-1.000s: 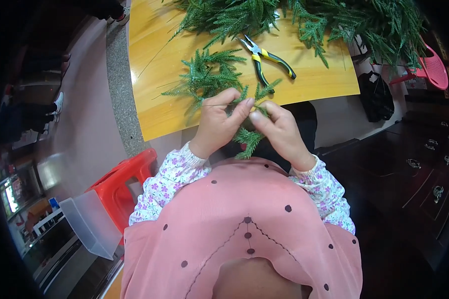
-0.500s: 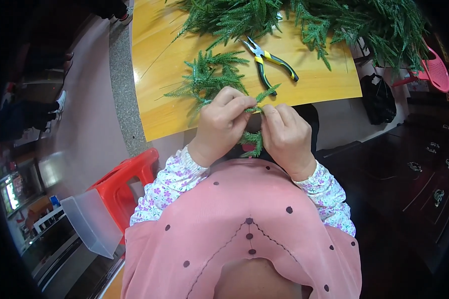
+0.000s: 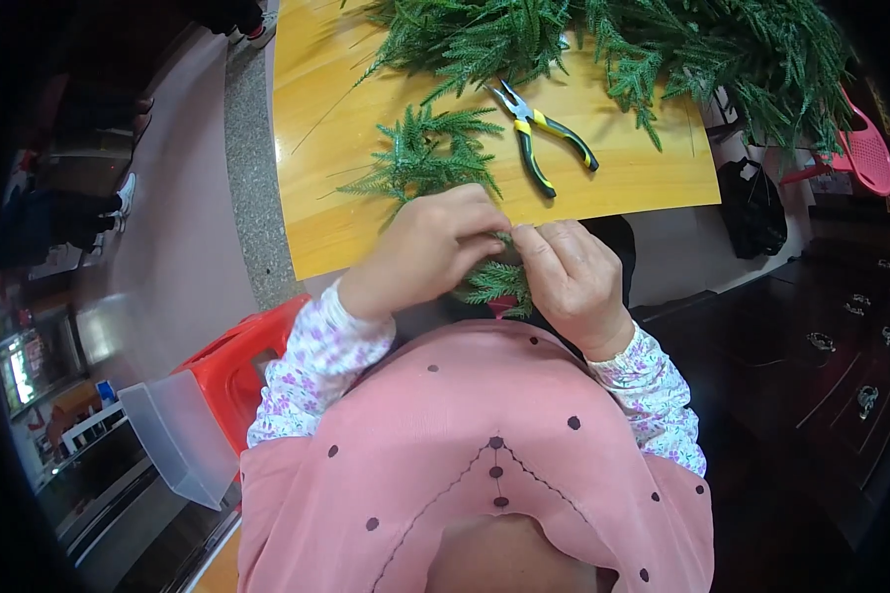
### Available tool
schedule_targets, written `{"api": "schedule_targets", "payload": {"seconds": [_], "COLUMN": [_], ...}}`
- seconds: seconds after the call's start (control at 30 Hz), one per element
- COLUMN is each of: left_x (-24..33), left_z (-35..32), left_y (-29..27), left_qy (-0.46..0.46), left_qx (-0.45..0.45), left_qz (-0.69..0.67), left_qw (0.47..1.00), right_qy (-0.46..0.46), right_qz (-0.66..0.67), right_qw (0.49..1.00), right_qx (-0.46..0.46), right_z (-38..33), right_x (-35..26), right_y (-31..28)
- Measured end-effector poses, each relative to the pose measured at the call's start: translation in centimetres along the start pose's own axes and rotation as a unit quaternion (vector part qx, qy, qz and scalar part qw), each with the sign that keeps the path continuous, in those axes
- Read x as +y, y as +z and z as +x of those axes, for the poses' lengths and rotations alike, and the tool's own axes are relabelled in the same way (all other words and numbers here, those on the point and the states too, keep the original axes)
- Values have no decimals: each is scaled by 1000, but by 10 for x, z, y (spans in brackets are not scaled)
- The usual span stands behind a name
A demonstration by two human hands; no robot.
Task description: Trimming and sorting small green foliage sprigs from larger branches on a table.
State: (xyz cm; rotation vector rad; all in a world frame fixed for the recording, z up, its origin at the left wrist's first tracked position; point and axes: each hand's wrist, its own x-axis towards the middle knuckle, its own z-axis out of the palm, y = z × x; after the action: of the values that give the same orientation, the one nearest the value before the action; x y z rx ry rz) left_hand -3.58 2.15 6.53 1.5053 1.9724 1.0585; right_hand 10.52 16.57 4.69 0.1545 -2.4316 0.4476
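Both hands meet just past the near edge of the table, over my lap. My left hand (image 3: 437,235) is closed, its thumb and fingertips pinching the upper end of a green artificial pine sprig (image 3: 497,282). My right hand (image 3: 571,277) pinches the same end from the other side, fingertips almost touching the left ones. Needled leaves of the sprig hang below the fingers; its stem is mostly hidden. Beyond my left hand lies a small bunch of pine sprigs (image 3: 430,153). Pliers (image 3: 526,127) with black and yellow handles rest on the table, jaws apart.
A large heap of pine greenery (image 3: 682,49) covers the far side of the yellow wooden table (image 3: 331,222). To my left stand a red plastic stool (image 3: 229,381) and a clear plastic bin (image 3: 176,435). A dark cabinet (image 3: 761,366) is on my right.
My left hand has turned over the sprig, and its wrist has moved left. The sprig tip that stuck up past my fingers no longer shows. The whole view has shifted slightly.
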Motion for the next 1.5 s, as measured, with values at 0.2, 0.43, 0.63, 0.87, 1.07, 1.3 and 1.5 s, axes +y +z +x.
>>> {"api": "schedule_targets", "payload": {"seconds": [0.2, 0.43, 0.63, 0.87, 1.07, 1.3, 1.5], "left_x": [-25, -6, -12, -11, -1, -10, -14], "left_z": [-27, -23, -19, -14, -4, -9, 4], "left_y": [20, 25, 28, 29, 27, 26, 6], "left_qy": [-160, -218, -242, -276, -239, -76, 97], "left_qx": [-55, -40, -45, -12, 54, 122, 252], "left_qz": [-601, -663, -638, -576, -482, -215, 130], "left_qw": [781, 715, 729, 769, 841, 966, 954], "right_qy": [-12, -116, -156, -188, -157, 18, 160], "right_qz": [179, 32, -101, -151, -122, 84, 295], "right_qw": [984, 993, 974, 962, 976, 994, 940], "right_qx": [9, -7, -126, -131, -92, -72, -62], "right_z": [15, 18, 22, 23, 27, 32, 36], "right_x": [6, 7, 4, 14, 18, 26, 31], "right_y": [-12, -16, -23, -19, -15, 0, 26]}}
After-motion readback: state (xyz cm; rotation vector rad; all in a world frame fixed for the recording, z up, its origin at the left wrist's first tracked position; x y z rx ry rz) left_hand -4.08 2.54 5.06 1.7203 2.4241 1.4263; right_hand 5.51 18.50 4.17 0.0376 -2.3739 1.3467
